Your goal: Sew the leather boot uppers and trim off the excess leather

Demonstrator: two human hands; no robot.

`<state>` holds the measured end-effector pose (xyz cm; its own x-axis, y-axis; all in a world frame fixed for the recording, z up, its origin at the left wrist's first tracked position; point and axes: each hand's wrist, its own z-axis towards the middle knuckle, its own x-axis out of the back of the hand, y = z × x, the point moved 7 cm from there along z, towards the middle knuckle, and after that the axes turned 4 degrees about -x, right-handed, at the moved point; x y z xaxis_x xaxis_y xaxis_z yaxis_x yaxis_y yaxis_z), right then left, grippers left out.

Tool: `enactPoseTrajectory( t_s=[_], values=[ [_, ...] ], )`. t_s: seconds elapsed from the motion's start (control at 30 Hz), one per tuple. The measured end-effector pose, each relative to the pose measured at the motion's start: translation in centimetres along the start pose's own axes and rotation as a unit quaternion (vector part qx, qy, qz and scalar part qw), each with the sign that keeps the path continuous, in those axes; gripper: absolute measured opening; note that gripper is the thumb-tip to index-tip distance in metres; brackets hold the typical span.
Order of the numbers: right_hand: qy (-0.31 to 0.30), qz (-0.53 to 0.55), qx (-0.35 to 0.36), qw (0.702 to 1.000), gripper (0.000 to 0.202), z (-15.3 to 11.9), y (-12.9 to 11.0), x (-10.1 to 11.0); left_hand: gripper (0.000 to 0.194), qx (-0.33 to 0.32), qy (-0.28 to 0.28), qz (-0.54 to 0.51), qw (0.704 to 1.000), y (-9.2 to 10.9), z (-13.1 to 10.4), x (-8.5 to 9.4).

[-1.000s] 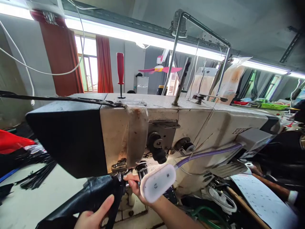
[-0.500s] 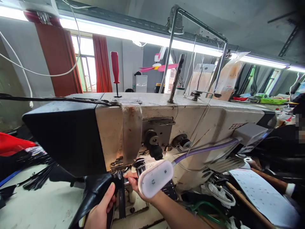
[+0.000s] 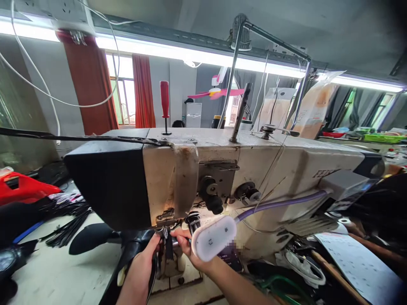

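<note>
A post-bed sewing machine (image 3: 159, 178) stands in front of me, its presser foot (image 3: 165, 234) low at the head. My left hand (image 3: 141, 267) is closed on a shiny black leather piece (image 3: 129, 250), thumb beside the presser foot. The piece drapes down over the left of the post. A narrow dark strip (image 3: 169, 250) hangs just below the foot. My right hand (image 3: 187, 248) pinches close to the foot's right side. What its fingers hold is hidden, partly by the white lamp (image 3: 216, 238) in front of that hand.
A red-handled screwdriver (image 3: 164, 101) stands upright on the machine top. Black strips (image 3: 70, 224) and black pieces (image 3: 92, 237) lie on the left table, near a red item (image 3: 25, 190). At right are a phone (image 3: 231, 259), a paper sheet (image 3: 352, 258) and a wooden stick (image 3: 337, 275).
My left hand has moved up and right to the presser foot, with the black leather piece. The hanging dark strip shows shorter. The view has shifted, so the machine sits slightly lower and further right.
</note>
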<state>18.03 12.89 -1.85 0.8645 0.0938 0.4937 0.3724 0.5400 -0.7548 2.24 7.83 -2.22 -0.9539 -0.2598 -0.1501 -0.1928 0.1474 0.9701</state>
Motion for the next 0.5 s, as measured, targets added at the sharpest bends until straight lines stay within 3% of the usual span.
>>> enactPoseTrajectory(
  t_s=[0.07, 0.13, 0.2, 0.23, 0.27, 0.3, 0.33, 0.4, 0.5],
  values=[
    [0.004, 0.001, 0.008, 1.000, 0.037, -0.3, -0.4, 0.5, 0.046, -0.027, -0.030, 0.042, 0.998, 0.3, -1.3, 0.5],
    [0.014, 0.000, 0.011, 1.000, 0.042, -1.1, -0.7, 1.3, 0.036, -0.175, -0.049, 0.167, 0.969, 2.0, -3.2, 1.1],
    [0.065, -0.005, 0.000, 0.998, 0.044, -2.2, -1.0, 2.8, 0.019, -0.363, -0.011, 0.315, 0.877, 4.3, -5.5, 1.4],
    [0.102, -0.007, -0.010, 0.995, 0.043, -2.9, -1.2, 3.7, 0.017, -0.416, 0.043, 0.358, 0.835, 5.3, -6.1, 2.0],
    [0.138, -0.006, -0.020, 0.990, 0.042, -3.5, -1.5, 4.4, 0.032, -0.405, 0.083, 0.390, 0.823, 5.8, -5.8, 2.7],
    [0.163, -0.002, -0.026, 0.986, 0.040, -4.2, -1.9, 4.9, 0.042, -0.342, 0.105, 0.395, 0.846, 5.9, -4.6, 3.8],
    [0.175, 0.009, -0.027, 0.984, 0.039, -4.8, -2.4, 5.1, 0.041, -0.305, 0.092, 0.391, 0.863, 6.2, -3.4, 4.6],
    [0.148, 0.048, -0.024, 0.988, 0.038, -5.8, -3.2, 4.2, 0.033, -0.250, 0.089, 0.372, 0.890, 7.2, -1.5, 7.2],
    [0.075, 0.117, -0.058, 0.989, 0.042, -8.1, -2.9, 1.6, 0.023, -0.202, 0.149, 0.300, 0.920, 8.3, -1.6, 13.6]
  ],
)
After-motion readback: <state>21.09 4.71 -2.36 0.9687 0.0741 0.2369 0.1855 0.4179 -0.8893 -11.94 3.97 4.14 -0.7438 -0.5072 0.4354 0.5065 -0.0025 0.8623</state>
